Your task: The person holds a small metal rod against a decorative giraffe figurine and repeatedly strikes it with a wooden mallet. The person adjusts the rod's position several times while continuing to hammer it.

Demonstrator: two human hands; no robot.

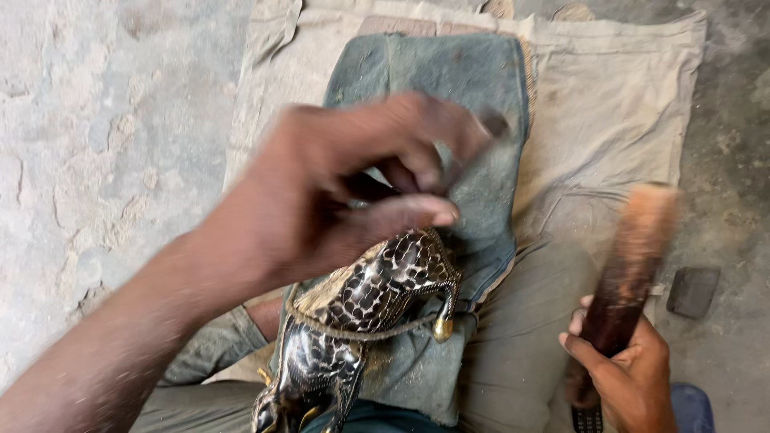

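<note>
Two bare hands work over a lap draped in blue-grey cloth [449,88]. Left hand [337,184], blurred, hovers with fingers half curled and holding nothing, just above a dark carved animal figure [361,313] with pale crackle patterning, which lies on the cloth at 6 o'clock. Right hand [630,377], at 4 o'clock, grips a dark brush [630,265] upright. Beige sacking [609,104] covers the concrete floor [96,144].

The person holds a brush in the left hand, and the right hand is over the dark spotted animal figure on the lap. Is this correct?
The hands are swapped. In the head view, the right hand holds the brush, and the left hand is over the dark spotted animal figure on the lap.
</note>
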